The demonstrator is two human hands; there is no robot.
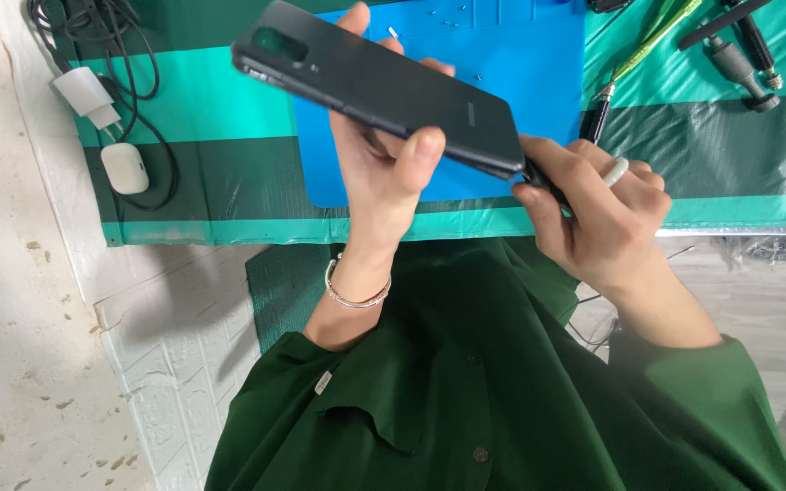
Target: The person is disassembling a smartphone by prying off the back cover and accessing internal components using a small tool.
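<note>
Left hand [384,173] closed around dark phone [384,86], right hand [598,214] seemingly pinching its end.

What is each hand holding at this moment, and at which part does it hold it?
The left hand holds a dark phone around its middle, back side up. The right hand pinches a thin dark tool at the phone's lower corner.

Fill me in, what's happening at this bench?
A person in a green shirt holds a dark smartphone back-side up in the left hand, above a blue work mat. The right hand grips a thin dark tool at the phone's lower edge; whether it is in the seam is hidden. Small screws lie on the mat. A white charger, earbud case and screwdrivers sit aside.
</note>
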